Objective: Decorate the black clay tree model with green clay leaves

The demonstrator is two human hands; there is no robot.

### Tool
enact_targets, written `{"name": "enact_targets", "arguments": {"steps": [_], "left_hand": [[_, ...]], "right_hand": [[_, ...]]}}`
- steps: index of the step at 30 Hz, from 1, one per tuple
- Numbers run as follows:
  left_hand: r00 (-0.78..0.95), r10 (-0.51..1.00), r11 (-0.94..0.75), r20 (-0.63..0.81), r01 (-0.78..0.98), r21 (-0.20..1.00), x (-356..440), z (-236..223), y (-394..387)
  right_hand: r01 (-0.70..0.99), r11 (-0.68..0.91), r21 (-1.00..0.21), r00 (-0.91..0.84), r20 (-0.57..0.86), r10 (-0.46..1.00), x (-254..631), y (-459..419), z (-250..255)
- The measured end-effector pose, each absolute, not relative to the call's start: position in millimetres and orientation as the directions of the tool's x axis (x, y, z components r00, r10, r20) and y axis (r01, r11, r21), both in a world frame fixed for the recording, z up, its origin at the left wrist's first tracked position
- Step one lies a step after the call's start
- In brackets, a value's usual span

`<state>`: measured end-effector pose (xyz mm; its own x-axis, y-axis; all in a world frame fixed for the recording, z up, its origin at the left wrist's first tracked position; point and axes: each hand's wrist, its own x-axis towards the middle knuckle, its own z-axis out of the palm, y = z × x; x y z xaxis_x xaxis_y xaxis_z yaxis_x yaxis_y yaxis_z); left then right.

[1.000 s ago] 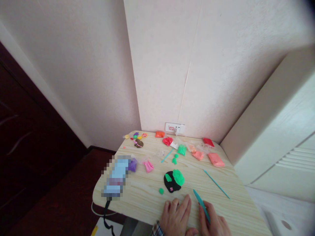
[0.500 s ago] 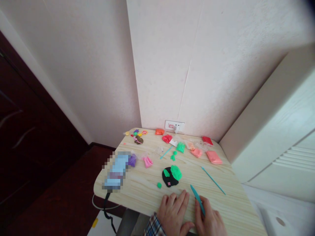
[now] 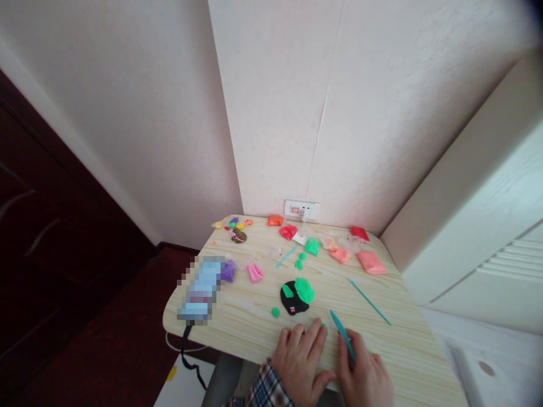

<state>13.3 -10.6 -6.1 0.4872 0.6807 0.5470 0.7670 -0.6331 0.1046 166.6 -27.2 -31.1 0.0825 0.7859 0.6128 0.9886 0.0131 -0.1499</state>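
Observation:
My right hand (image 3: 365, 370) grips a turquoise plastic clay knife (image 3: 341, 332), its blade pointing away from me over the table. My left hand (image 3: 300, 362) lies on the tabletop beside it, fingers stretched out. A small bit of green clay (image 3: 323, 325) shows at the left fingertips, mostly hidden by them. Just beyond that hand is a flat black clay piece (image 3: 292, 306) bearing a ruffled green clay shape, a green leaf-like patch and a small pink flower. To its left sits a green clay lump (image 3: 275, 312).
A phone (image 3: 202, 288) with a cable lies at the table's left edge. A thin turquoise tool (image 3: 370, 301) rests on the right. Bags of clay, including green (image 3: 313, 246) and salmon (image 3: 371, 262), line the back near a wall socket (image 3: 301, 209). Small trinkets (image 3: 238, 235) are at back left.
The view has shifted slightly. A green bit of clay now shows by my left fingertips, where none was visible before. My right hand still grips the knife.

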Motion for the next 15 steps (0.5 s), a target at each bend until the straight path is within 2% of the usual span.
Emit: {"name": "enact_targets", "arguments": {"steps": [4,8,15], "left_hand": [[0.535,0.710,-0.655,0.458,0.740,0.151,11.7,2.3,-12.1],[0.576,0.719,-0.665,0.390,0.732,0.146,12.4,9.7,-10.4],[0.567,0.716,-0.664,0.406,0.734,0.146,13.2,8.4,-8.1]], "right_hand": [[0.976,-0.008,-0.218,0.137,0.583,0.801,159.8,-28.3,-19.0],[0.968,-0.023,-0.248,0.165,0.569,0.806,157.9,-27.3,-12.1],[0.957,-0.014,-0.290,0.181,0.558,0.810,158.7,-27.6,-8.3]]}}
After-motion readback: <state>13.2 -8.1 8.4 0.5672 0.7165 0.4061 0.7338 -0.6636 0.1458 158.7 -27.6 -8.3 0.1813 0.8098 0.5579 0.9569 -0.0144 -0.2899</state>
